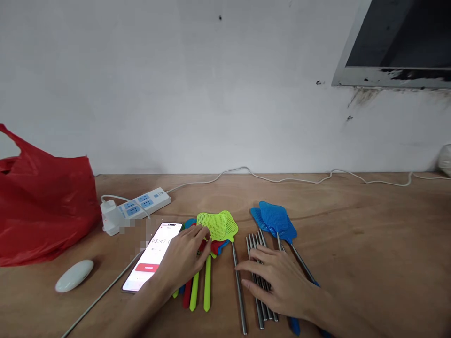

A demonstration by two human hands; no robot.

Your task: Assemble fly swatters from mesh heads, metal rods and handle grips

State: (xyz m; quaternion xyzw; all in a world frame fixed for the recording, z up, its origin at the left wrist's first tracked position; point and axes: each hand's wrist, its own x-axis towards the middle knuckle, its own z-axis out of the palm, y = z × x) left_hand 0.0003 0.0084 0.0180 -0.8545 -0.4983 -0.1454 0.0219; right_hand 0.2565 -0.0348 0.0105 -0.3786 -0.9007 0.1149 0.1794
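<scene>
My left hand point(188, 253) reaches over a pile of fly swatters, its thumb and fingers apart, fingertips by the edge of a yellow-green swatter head point(213, 225). Red, blue and yellow-green handles point(207, 286) stick out below it. A metal rod point(239, 291) runs down from the other yellow-green head. My right hand point(278, 277) is spread over a row of several metal rods point(259, 305), partly covering them; whether it touches them is unclear. Beyond it lie two overlapping blue fly swatters point(275, 216), their rods passing toward or under the hand.
A phone point(158, 253) with a lit timer screen lies beside my left forearm. Further left are a white power strip point(155, 199) with a plugged-in charger, a white oval object point(74, 276) and a red plastic bag point(45, 206). A white cable point(282, 180) runs along the wall.
</scene>
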